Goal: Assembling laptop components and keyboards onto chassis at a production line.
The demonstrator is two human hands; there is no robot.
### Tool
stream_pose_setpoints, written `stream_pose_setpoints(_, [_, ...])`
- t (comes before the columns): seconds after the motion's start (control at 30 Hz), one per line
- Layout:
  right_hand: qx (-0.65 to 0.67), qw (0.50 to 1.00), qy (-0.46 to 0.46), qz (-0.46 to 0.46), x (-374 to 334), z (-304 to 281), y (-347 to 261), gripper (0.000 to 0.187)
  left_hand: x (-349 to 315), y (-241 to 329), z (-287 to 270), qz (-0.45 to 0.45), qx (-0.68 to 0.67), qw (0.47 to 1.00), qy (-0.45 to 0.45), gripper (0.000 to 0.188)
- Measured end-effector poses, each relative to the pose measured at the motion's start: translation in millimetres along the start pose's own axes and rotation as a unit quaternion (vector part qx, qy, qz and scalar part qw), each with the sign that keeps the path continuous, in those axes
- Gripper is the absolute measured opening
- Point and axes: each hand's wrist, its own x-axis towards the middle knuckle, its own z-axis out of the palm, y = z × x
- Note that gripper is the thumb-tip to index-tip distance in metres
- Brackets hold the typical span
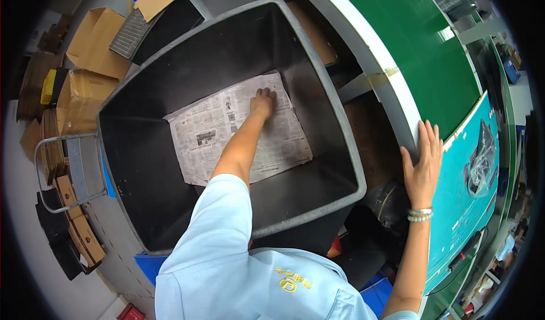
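A sheet of newspaper (213,133) lies on the bottom of a deep black plastic bin (198,70). My left hand (263,102) reaches down into the bin and presses on the newspaper near its far right part. Its fingers are bent and slightly apart, with the tips partly hidden; no grip on the paper shows. Outside the bin, my right hand (424,164) rests open on the white edge of the green workbench (420,53), fingers stretched out. It sits beside a teal board (460,206) on the bench and holds nothing.
Cardboard boxes (93,101) stand left of the bin, near a metal cart handle (42,150). A clear plastic bag (482,164) lies on the teal board. Under the bench are dark spaces and a support leg. Blue crates (377,294) show beside my body.
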Motion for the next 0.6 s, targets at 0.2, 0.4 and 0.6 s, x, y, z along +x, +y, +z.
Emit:
stream_pose_setpoints(0.2, [-0.001, 0.999, -0.021, 0.032, 3, 0, 4, 0.066, -29, 64, -1, 0.062, 0.214, 0.974, -0.035, 0.09])
stream_pose_setpoints(0.4, [0.009, 0.999, -0.02, 0.024, 4, 2, 1, 0.064, -38, 60, -8, 0.001, 0.188, 0.981, -0.041, 0.095])
stream_pose_setpoints(0.6, [0.002, 1.0, -0.008, 0.015, 2, 2, 4, 0.063, -54, 67, 1, -0.066, 0.171, 0.982, -0.039, 0.096])
